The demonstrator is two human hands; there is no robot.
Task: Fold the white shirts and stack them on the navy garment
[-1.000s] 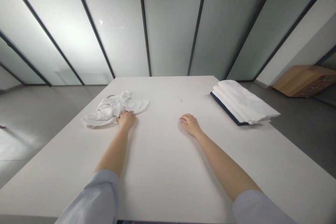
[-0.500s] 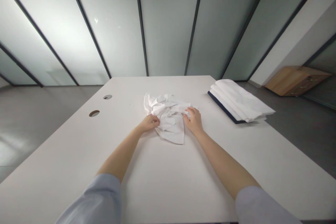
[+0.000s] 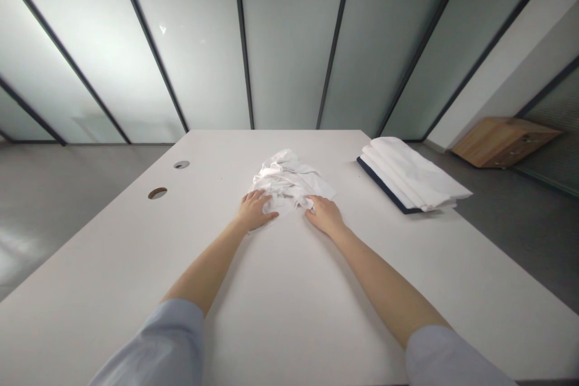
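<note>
A crumpled white cloth (image 3: pixel 289 181) lies bunched in the middle of the white table (image 3: pixel 289 301). My left hand (image 3: pixel 253 211) rests at the cloth's near left edge, fingers lying fairly flat and pressed on the fabric. My right hand (image 3: pixel 323 214) sits at the near right edge, its fingertips curled into the cloth. Both forearms reach forward from light blue sleeves.
A stack of folded white cloths on a dark blue one (image 3: pixel 409 178) lies at the table's far right. Two round cable holes (image 3: pixel 157 193) are at the far left. A wooden cabinet (image 3: pixel 502 142) stands on the floor to the right. Frosted glass panels form the far wall.
The cloth was dragged from the table's left to the middle by my left hand. My right hand joined it, and the cloth has been bunched further away from me.
</note>
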